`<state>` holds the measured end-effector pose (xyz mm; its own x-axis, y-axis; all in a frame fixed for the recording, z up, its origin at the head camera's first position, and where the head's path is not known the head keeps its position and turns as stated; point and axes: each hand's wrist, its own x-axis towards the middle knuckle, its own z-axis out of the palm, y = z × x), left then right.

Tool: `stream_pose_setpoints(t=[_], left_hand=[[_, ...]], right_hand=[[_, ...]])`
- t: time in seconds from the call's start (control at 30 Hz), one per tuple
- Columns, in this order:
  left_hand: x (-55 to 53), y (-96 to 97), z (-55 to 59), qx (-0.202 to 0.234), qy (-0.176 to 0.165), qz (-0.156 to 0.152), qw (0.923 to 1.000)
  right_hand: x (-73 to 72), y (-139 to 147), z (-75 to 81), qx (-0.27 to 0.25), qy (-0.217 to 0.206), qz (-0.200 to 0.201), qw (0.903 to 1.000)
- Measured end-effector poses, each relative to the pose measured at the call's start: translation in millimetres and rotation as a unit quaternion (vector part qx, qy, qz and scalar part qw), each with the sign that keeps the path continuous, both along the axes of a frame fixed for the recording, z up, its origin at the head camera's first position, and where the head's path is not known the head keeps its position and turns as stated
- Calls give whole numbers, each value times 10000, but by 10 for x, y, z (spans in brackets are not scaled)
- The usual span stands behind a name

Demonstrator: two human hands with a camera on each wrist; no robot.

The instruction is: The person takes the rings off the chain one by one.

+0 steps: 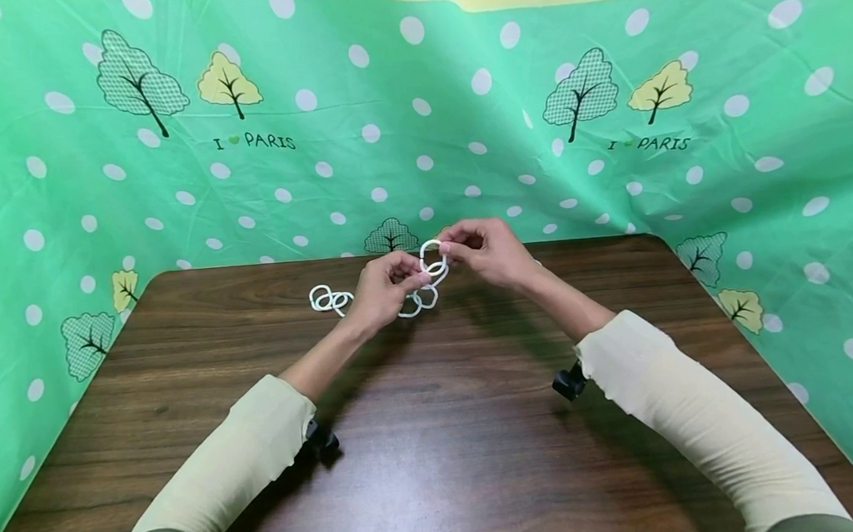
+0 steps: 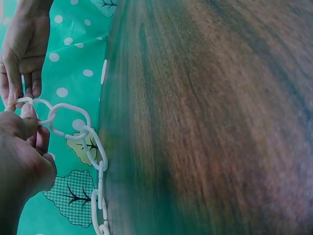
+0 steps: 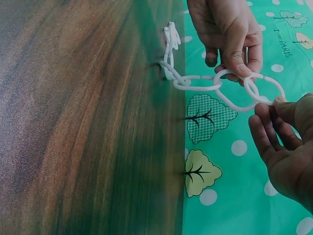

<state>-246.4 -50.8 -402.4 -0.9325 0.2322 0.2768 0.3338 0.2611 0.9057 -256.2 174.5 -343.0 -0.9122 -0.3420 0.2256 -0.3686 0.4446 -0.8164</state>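
Note:
A chain of white plastic links (image 3: 198, 88) is held up at the far edge of the table, in front of the cloth. My left hand (image 1: 378, 293) pinches one link near its end between thumb and fingers. Just to the right, my right hand (image 1: 493, 252) pinches the end link (image 3: 280, 89), whose oval stands upright above the left thumb. From the hands the chain droops down to the tabletop, and its other links (image 1: 322, 309) lie bunched left of my left hand. My fingers partly cover the joint between the two held links.
A brown wood-grain table (image 1: 442, 465) lies under both arms. Behind and beside it hangs a green dotted cloth (image 1: 416, 133) with printed trees. A separate white piece (image 2: 104, 72) lies at the far table edge, mostly hidden behind the right wrist in the head view.

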Motion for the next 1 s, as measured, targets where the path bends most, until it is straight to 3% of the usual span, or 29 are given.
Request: stream_pose_setpoints(t=[0.47, 0.73, 1.0], left_hand=[[15, -35, 23, 17, -98, 187, 9998], [25, -34, 63, 78, -132, 382, 9992], [28, -20, 87, 151, -145, 360, 9991]], right_hand=[[-8, 116, 25, -156, -179, -81, 9997], [-2, 294, 21, 90, -232, -264, 9993], [30, 493, -2, 413, -210, -405, 9981]])
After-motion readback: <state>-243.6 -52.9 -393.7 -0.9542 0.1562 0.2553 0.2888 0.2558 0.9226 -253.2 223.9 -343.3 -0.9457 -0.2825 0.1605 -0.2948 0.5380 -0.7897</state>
